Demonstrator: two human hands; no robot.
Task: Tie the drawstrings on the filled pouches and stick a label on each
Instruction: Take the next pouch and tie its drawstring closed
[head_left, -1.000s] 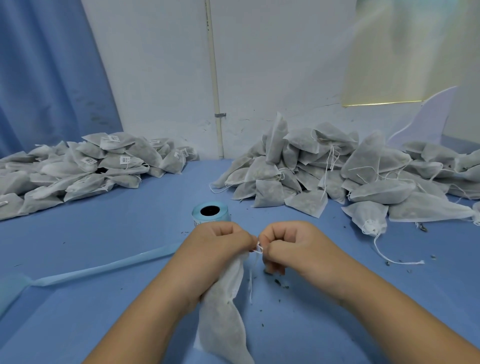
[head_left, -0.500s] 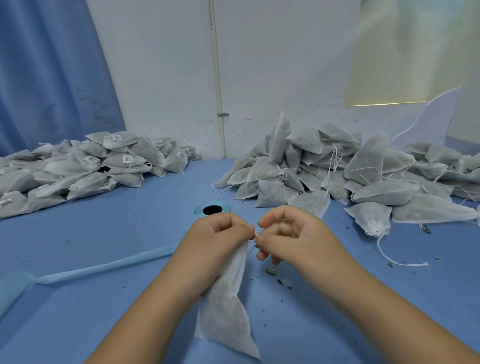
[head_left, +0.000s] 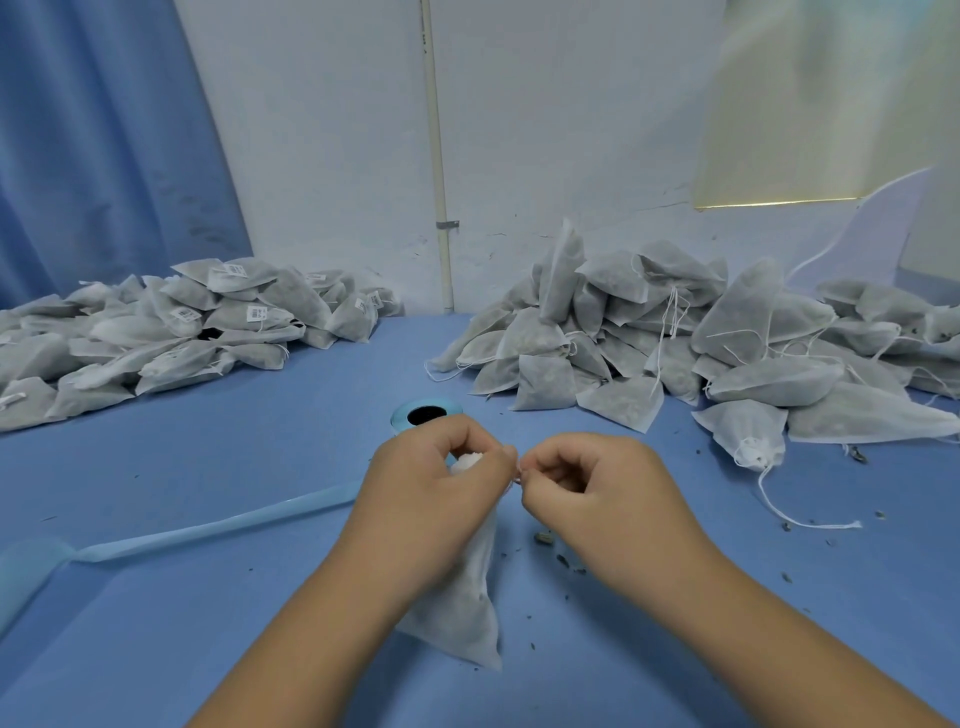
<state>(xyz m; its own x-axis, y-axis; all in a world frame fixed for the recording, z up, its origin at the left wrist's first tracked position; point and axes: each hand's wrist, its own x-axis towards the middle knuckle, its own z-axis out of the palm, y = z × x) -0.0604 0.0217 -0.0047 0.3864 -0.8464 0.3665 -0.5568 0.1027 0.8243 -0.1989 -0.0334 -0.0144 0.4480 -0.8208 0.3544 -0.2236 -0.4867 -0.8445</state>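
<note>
At the centre of the frame the left hand (head_left: 436, 493) grips the gathered neck of a pouch (head_left: 462, 613), its fingers (head_left: 483, 441) curled tight round the fabric. The pouch hangs from that fist with its long axis running down and slightly right towards the bottom edge, and whether its lower corner rests on the blue bench (head_left: 260, 441) cannot be told. The right hand (head_left: 587, 493) sits just beside the left, fingers (head_left: 550, 462) curled and pinching the drawstring (head_left: 517, 475), of which only a short white bit shows between the two hands. Any tightening pull would therefore run sideways to the right, away from the held neck. The pouch is thin white mesh with dark filling showing through and no label visible. The label roll (head_left: 423, 415) stands just beyond the left hand.
</note>
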